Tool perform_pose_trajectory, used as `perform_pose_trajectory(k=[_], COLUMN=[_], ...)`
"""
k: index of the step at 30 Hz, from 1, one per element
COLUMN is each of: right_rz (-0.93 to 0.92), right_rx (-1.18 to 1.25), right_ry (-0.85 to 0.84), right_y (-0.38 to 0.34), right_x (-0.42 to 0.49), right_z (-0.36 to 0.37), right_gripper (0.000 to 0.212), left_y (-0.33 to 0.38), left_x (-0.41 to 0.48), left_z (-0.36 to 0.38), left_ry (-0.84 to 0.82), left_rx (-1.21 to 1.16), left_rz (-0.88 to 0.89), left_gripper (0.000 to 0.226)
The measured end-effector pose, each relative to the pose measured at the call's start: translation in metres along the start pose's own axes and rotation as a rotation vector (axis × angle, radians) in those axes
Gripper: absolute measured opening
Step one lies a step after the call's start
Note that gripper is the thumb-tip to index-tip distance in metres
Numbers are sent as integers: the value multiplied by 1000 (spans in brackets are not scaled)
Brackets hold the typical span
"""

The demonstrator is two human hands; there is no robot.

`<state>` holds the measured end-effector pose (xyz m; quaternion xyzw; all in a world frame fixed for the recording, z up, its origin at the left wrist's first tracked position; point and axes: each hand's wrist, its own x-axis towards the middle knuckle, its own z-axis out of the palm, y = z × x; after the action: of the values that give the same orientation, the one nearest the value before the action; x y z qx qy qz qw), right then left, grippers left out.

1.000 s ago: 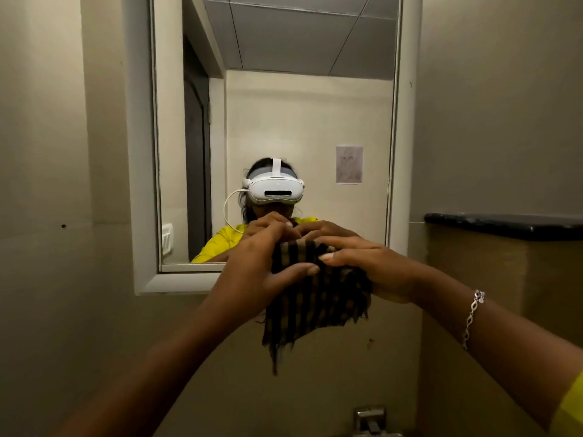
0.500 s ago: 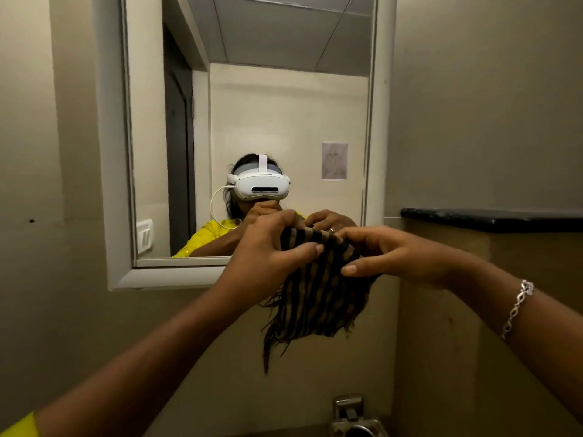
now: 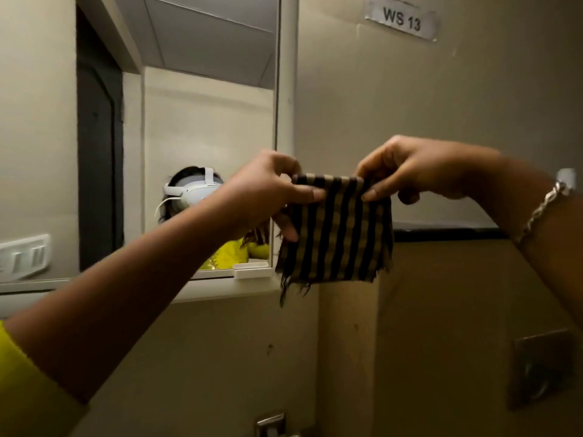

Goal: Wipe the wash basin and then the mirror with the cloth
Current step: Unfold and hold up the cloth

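Head view, hidden/cut off: wash basin out of frame; only a metal fitting [image 3: 270,424] shows, cropped at the bottom edge, blurred.
Mirror [image 3: 205,121]: left side cut by the frame; left arm covers its lower part.
Cloth [image 3: 339,231]: striped, frayed, held up flat just right of the mirror's frame, in front of the wall.
Left hand [image 3: 268,192]: fingers pinched closed on cloth's upper left corner.
Right hand [image 3: 410,171]: pinched closed on upper right corner; bracelet [image 3: 542,206] on wrist.
Sign [image 3: 401,19]: "WS 13".
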<state>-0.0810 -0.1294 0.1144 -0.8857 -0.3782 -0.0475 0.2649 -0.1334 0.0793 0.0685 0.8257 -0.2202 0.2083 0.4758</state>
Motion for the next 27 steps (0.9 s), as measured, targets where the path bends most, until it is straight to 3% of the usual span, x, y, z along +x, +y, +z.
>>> perform_pose_trajectory(k=[9, 13, 16, 23, 27], right_rz=[40, -18, -24, 67, 54], right_rx=[43, -21, -116, -160, -148], right_ry=[301, 451, 545, 508, 476], right_y=[26, 58, 96, 167, 170], right_x=[16, 36, 51, 46, 32], right_z=[-57, -65, -63, -25, -25], right_gripper=[20, 23, 33, 29, 26], left_y=[16, 0, -21, -59, -56], left_x=[72, 104, 125, 136, 130], left_z=[27, 55, 80, 114, 116], left_ry=[170, 264, 294, 125, 169], left_rx=[-36, 131, 218, 428, 542], left_rz=[144, 277, 278, 212, 273], left_gripper=[17, 10, 8, 8, 6])
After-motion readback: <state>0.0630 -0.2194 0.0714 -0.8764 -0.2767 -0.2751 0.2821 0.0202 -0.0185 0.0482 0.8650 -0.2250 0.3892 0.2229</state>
